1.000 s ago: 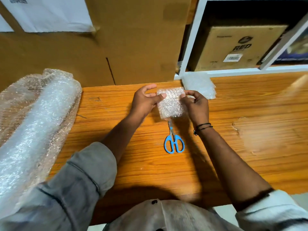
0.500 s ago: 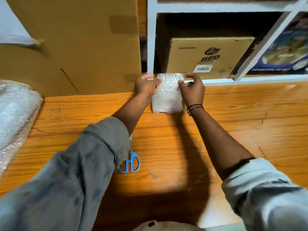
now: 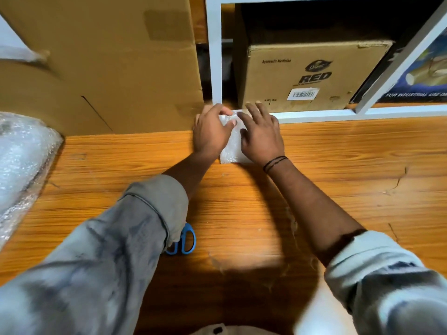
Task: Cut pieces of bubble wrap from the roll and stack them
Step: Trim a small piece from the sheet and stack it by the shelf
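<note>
Bubble wrap piece (image 3: 231, 151) lies flat on the wooden table (image 3: 350, 170), at its far edge, right up against the foot of the white shelf frame (image 3: 216, 59). Only its near strip and a bit of its middle show; the rest is under the hands, and I cannot tell whether one sheet or several lie there. The left hand (image 3: 211, 131) rests over its left side, fingers lightly bent with the tips down on the plastic, gripping nothing. The right hand (image 3: 262, 134) lies over the right side, fingers spread and nearly straight, pressing down; a thin black band (image 3: 274, 163) circles that wrist. Both grey sleeves are rolled back. Blue scissors (image 3: 187, 240) lie on the table nearer the person, half hidden by the left sleeve (image 3: 135, 228) and well apart from the piece. The bubble wrap roll (image 3: 21, 163) lies along the table's left edge. A large cardboard sheet (image 3: 108, 64) stands behind it, and a brown box (image 3: 309, 76) printed "RED" sits in the shelf just behind the hands.
</note>
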The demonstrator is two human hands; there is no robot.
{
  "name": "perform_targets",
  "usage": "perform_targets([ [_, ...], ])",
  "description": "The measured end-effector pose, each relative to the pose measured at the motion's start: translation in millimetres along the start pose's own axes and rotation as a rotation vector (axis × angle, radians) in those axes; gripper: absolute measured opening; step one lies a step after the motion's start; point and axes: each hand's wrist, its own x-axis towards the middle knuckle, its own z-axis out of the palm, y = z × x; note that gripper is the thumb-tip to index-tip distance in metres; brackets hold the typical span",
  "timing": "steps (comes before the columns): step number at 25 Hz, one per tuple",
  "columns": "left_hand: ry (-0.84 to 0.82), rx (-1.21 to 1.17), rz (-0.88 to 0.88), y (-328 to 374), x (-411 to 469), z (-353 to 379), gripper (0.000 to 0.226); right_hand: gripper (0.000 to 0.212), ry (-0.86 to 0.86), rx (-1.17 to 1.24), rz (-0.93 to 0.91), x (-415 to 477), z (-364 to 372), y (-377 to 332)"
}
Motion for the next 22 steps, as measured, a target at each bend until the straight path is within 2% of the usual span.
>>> perform_targets([
  [3,-0.077,0.240,0.127,-1.9,-9.0,-1.9,0.021,0.052,-0.213,-0.028,-0.021,-12.5,12.7,-2.1],
  [7,-0.209,0.469,0.280,-12.2,-15.1,-4.8,0.037,0.065,-0.340,-0.049,0.022,-19.5,20.0,-5.3],
  [10,-0.336,0.584,0.294,-23.7,-20.2,-0.8,0.050,0.073,-0.400,-0.050,0.084,-26.6,26.8,-6.6],
  [13,-0.382,0.612,0.311,-42.1,-29.3,4.2,0.061,0.074,-0.418,-0.045,0.124,-32.7,32.6,-10.6],
  [17,-0.383,0.570,0.260,-49.4,-38.3,14.1,0.062,0.071,-0.429,0.045,0.185,-34.1,35.0,-11.6],
  [22,-0.421,0.544,0.228,-54.3,-37.7,17.1,0.061,0.072,-0.461,0.083,0.170,-32.3,35.1,-7.9],
])
